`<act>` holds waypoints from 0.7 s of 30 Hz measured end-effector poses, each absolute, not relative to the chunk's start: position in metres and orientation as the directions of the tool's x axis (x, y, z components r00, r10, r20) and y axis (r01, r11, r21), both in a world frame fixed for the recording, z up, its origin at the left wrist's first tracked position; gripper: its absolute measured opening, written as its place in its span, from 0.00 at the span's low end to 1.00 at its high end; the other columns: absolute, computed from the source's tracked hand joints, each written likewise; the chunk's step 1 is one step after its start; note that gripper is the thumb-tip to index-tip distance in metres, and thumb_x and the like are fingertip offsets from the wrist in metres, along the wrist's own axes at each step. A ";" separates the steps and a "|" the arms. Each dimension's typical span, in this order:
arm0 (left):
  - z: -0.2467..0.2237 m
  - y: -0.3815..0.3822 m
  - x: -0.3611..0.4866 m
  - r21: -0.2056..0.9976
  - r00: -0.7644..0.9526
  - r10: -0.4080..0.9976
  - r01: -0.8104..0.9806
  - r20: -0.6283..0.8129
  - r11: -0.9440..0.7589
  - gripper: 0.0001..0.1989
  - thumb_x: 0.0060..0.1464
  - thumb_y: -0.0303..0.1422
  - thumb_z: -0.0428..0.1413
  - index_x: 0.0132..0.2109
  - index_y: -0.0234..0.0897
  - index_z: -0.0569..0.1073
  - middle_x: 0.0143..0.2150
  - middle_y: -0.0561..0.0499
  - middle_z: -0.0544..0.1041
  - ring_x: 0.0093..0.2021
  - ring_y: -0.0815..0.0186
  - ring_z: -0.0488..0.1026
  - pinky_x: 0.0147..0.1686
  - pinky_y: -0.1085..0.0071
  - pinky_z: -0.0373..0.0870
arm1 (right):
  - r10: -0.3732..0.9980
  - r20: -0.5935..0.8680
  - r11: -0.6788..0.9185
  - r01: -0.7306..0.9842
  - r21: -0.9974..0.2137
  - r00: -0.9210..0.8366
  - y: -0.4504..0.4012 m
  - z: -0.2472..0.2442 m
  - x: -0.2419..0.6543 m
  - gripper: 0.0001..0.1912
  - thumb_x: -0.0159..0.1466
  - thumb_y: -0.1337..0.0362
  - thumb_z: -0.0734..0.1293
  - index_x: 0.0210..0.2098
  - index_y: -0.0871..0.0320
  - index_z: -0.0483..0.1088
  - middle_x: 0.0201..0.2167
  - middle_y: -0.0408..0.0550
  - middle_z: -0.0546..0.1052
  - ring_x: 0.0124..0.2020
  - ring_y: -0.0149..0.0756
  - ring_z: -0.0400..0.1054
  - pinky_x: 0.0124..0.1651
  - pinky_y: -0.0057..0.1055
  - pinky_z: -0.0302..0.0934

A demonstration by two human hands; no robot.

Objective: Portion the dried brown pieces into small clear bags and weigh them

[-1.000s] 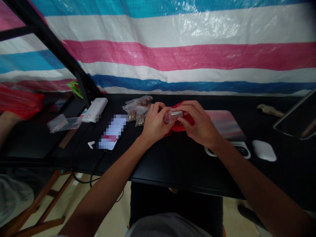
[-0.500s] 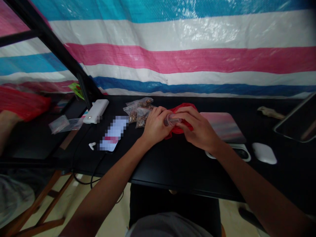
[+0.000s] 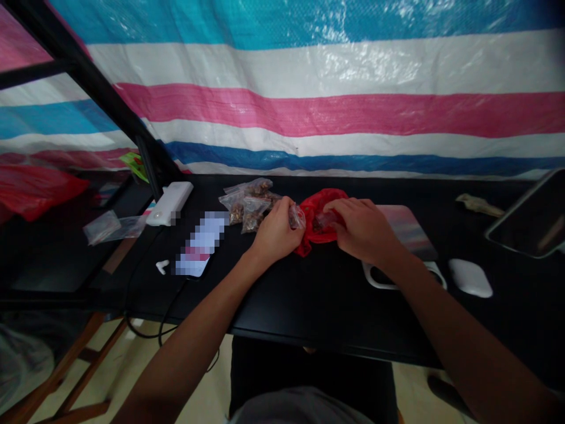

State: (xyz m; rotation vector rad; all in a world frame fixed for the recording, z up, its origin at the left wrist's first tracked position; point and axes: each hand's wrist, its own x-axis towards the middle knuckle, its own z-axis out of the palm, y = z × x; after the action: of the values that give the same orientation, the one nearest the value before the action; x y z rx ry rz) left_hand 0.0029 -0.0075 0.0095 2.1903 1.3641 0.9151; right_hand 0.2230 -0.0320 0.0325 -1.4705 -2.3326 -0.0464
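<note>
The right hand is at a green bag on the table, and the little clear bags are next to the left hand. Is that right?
Not quite: the bag isn't green. The head view shows the right hand at a red bag on the table. The little clear bags are next to the left hand, as you said.

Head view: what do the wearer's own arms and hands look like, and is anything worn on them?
The left hand and right hand are bare, with no gloves, watch or bracelet visible. No sleeves show on the forearms. A grey cloth garment appears between them.
</note>
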 end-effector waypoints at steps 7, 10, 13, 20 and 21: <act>0.012 -0.005 0.002 0.632 0.359 0.860 0.583 0.362 -0.510 0.10 0.55 0.22 0.57 0.40 0.41 0.67 0.39 0.51 0.74 0.40 0.61 0.73 0.41 0.65 0.69 | 0.874 0.325 0.413 0.905 -0.102 -0.362 -0.034 0.034 0.224 0.21 0.58 0.74 0.64 0.50 0.57 0.75 0.49 0.53 0.81 0.49 0.51 0.73 0.52 0.45 0.55; 0.012 -0.004 0.002 0.680 0.335 0.858 0.524 0.388 -0.512 0.10 0.55 0.21 0.56 0.40 0.41 0.68 0.39 0.52 0.74 0.40 0.63 0.73 0.41 0.66 0.68 | 0.880 0.316 0.399 0.912 -0.089 -0.354 -0.034 0.034 0.226 0.19 0.60 0.73 0.64 0.50 0.58 0.76 0.48 0.55 0.81 0.47 0.51 0.72 0.51 0.45 0.54; 0.011 -0.002 0.003 0.734 0.302 0.864 0.457 0.403 -0.502 0.09 0.55 0.22 0.57 0.40 0.40 0.69 0.39 0.52 0.74 0.40 0.64 0.73 0.42 0.68 0.68 | 0.879 0.297 0.415 0.905 -0.093 -0.372 -0.035 0.033 0.223 0.17 0.62 0.72 0.64 0.49 0.58 0.76 0.46 0.53 0.82 0.46 0.50 0.73 0.50 0.44 0.54; 0.010 -0.003 0.007 0.945 0.335 0.939 0.274 0.082 -0.180 0.13 0.50 0.27 0.64 0.40 0.39 0.68 0.34 0.56 0.72 0.32 0.69 0.69 0.33 0.72 0.66 | 0.873 0.268 0.452 0.882 -0.135 -0.407 -0.036 0.032 0.217 0.14 0.66 0.67 0.67 0.51 0.55 0.75 0.50 0.50 0.82 0.50 0.47 0.73 0.50 0.42 0.54; 0.011 -0.003 0.007 0.960 0.327 0.944 0.241 0.055 -0.140 0.13 0.50 0.27 0.64 0.39 0.39 0.68 0.34 0.57 0.71 0.32 0.69 0.69 0.33 0.73 0.66 | 0.873 0.265 0.455 0.879 -0.140 -0.409 -0.036 0.032 0.217 0.13 0.67 0.65 0.68 0.51 0.54 0.74 0.50 0.51 0.82 0.50 0.48 0.73 0.50 0.42 0.54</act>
State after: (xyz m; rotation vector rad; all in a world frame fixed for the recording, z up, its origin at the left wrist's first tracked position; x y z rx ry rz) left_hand 0.0073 -0.0029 0.0109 1.6105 1.0968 0.8972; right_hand 0.2171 -0.0364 0.0316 -1.4987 -2.4101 -0.0301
